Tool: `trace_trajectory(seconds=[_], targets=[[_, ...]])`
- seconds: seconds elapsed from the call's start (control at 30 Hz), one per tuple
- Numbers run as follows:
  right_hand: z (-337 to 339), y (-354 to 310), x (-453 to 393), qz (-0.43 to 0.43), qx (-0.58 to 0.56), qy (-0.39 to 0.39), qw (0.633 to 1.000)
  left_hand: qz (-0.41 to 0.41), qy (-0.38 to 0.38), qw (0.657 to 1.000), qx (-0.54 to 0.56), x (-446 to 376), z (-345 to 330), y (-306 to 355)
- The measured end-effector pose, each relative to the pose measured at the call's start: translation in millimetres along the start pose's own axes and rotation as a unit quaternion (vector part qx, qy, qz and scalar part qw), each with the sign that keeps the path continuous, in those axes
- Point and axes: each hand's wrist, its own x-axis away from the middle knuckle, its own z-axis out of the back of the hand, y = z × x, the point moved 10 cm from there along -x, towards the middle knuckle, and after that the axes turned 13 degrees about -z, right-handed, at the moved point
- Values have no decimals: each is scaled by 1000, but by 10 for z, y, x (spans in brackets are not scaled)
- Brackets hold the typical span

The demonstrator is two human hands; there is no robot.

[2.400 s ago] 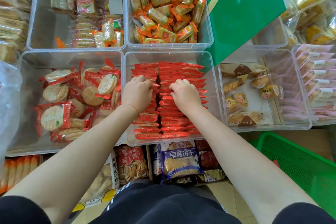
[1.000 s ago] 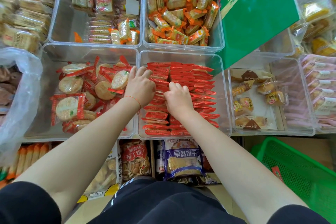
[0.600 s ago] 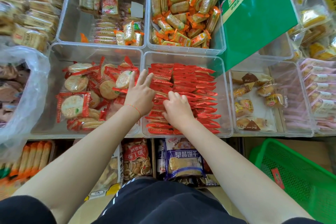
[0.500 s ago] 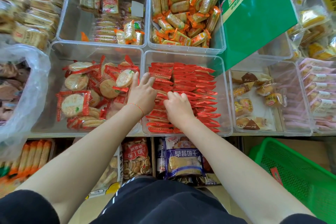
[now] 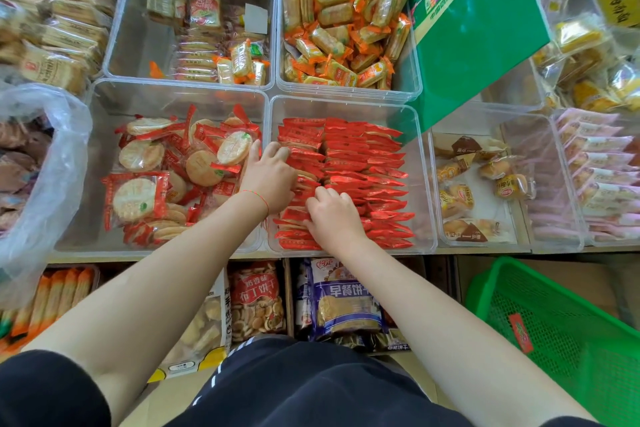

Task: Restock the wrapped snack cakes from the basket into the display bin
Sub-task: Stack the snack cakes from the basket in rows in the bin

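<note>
Two hands in the clear display bin (image 5: 420, 163), front row, middle. Bin packed with red wrapped snack cakes (image 5: 363, 163) standing on edge in two rows. Left hand (image 5: 268, 177) on the left row, fingers curled down into the packs, thumb out toward the bin wall; can't tell if it pinches one. Right hand (image 5: 332, 215) lower, near the front, fingers bent, tips pressing the packs between the rows; grip unclear. Green basket (image 5: 568, 333) bottom right on the floor, one red pack (image 5: 520, 333) lying in it. Round cracker bin (image 5: 173, 170) just left.
</note>
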Motion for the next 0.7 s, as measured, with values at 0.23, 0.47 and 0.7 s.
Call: trace_trajectory(seconds=[0.23, 0.47, 0.7], targets=[[87, -26, -2, -11, 2, 34, 999, -38, 103, 992, 55, 157, 220, 8], [99, 30, -18, -18, -4, 58, 998, -93, 2, 996, 8, 203, 59, 198], [30, 123, -22, 15, 69, 12, 997, -67, -55, 993, -75, 119, -25, 271]])
